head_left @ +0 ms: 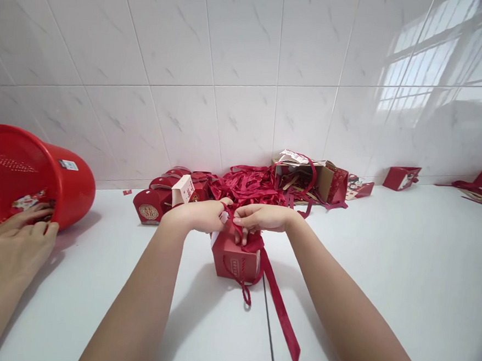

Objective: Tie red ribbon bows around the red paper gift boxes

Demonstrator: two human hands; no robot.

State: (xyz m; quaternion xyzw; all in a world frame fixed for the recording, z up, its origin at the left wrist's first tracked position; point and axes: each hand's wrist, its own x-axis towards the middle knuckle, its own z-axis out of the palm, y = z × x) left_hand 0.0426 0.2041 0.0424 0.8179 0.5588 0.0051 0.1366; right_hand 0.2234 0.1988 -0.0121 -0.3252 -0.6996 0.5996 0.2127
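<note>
A small red gift box [235,257] stands on the white table between my forearms, with a twisted cord loop hanging down its near face. A wide red ribbon [279,304] runs from the top of the box and trails toward me over the table. My left hand [209,215] is closed at the upper left of the box, pinching part of the ribbon. From the other side, my right hand [261,219] pinches the ribbon over the box top. The exact hold of some fingertips is hidden.
Red ribbons [249,184] lie heaped behind the box. Finished-looking red boxes [152,206] stand left, and an open carton [299,176] lies right. Another person's hands [17,242] reach into a tipped red basket [73,182]. A tiled wall [245,115] closes off the back.
</note>
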